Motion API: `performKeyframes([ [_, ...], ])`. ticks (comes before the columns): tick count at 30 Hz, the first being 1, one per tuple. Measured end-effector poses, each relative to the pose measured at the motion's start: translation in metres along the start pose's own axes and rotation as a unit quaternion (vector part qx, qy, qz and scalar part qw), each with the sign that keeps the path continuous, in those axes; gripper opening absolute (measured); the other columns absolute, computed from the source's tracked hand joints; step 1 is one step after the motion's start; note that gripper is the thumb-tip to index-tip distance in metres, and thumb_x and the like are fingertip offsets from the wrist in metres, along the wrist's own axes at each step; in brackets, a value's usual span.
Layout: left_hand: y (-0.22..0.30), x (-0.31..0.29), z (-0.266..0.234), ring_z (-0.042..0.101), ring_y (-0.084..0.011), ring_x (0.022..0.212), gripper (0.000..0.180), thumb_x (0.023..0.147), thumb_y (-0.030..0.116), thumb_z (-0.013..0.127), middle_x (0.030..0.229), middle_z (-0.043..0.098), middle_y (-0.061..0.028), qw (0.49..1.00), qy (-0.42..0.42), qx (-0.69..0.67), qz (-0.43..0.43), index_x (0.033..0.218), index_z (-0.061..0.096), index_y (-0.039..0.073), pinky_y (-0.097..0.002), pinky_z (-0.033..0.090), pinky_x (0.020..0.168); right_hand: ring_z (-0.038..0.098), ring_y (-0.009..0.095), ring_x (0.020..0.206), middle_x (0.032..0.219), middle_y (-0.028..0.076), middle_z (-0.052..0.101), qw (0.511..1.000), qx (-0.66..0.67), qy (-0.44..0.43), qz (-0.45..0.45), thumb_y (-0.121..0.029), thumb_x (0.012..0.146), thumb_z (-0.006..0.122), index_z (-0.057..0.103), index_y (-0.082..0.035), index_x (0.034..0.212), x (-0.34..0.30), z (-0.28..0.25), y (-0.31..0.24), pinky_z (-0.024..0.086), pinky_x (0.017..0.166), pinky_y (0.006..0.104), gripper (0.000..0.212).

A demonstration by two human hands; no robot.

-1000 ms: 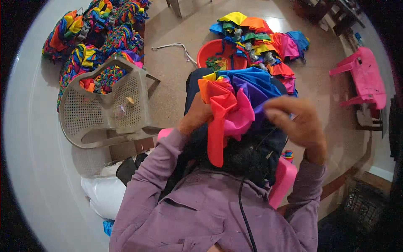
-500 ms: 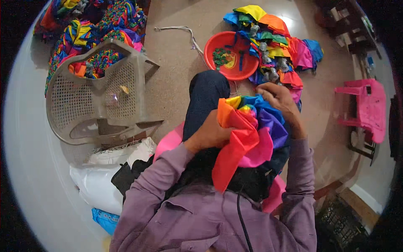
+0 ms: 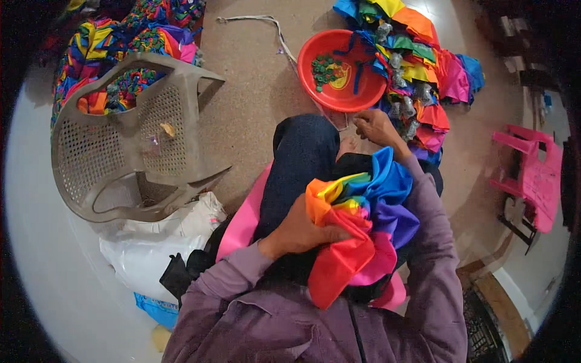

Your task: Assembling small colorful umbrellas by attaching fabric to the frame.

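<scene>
My left hand (image 3: 299, 228) grips a gathered bundle of rainbow cloth (image 3: 345, 242) over my lap, with the thumb across a red panel. Orange, yellow, green, blue, purple and pink folds fan out around its middle. Past the bundle, my right hand (image 3: 376, 128) is apart from it, just below the rim of a red basin (image 3: 308, 85). Its fingertips are pinched together; whatever they hold is too small to make out. Inside the basin lie small green pieces (image 3: 325, 71) and dark blue strips (image 3: 357, 78). A pale cord (image 3: 278, 33) runs along the floor to the basin.
Right of the basin, rainbow cloth bundles (image 3: 417, 36) with clear plastic wrappings lie heaped. A grey-brown plastic chair (image 3: 163, 133) lies at left, in front of more colourful cloth piles (image 3: 91, 45). White sacks (image 3: 145, 260) sit below it. A pink plastic stool (image 3: 535, 175) is at far right.
My right hand has moved off the cloth bundle, forward toward the basin. The left hand keeps its grip, and the bundle sits a little lower in view, its blue folds spread more.
</scene>
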State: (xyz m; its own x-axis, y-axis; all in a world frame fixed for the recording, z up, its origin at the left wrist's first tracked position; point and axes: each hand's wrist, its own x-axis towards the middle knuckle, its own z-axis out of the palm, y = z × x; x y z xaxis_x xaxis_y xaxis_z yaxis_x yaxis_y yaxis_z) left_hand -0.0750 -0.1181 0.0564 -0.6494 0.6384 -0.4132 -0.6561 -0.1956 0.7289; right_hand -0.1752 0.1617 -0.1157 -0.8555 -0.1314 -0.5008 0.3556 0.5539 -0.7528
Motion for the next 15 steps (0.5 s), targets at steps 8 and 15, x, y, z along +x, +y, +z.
performKeyframes([
  [8,-0.009,-0.001,-0.017,0.064,-0.0127,0.108,0.063,0.079,0.012,0.089,0.12,0.064,-0.0055,0.995,0.086,-0.039,-0.044,0.13,0.053,0.002,-0.0328,0.052,0.098,0.065,0.016,0.06,0.069,0.008,0.07,0.995,-0.016,0.097,-0.009,-0.019,0.092,0.061,0.074,0.003,0.091,0.117,0.043,0.092,0.052,0.056,0.033,0.025],
  [15,-0.025,-0.004,-0.032,0.062,-0.0141,0.112,0.072,0.078,0.013,0.089,0.122,0.063,-0.005,0.987,0.145,-0.067,-0.032,0.137,0.049,0.003,-0.0322,0.049,0.102,0.068,0.017,0.063,0.071,0.009,0.072,0.989,-0.021,0.142,0.02,-0.021,0.09,0.062,0.076,0.0,0.093,0.197,0.066,0.145,0.054,0.06,0.0333,0.025],
])
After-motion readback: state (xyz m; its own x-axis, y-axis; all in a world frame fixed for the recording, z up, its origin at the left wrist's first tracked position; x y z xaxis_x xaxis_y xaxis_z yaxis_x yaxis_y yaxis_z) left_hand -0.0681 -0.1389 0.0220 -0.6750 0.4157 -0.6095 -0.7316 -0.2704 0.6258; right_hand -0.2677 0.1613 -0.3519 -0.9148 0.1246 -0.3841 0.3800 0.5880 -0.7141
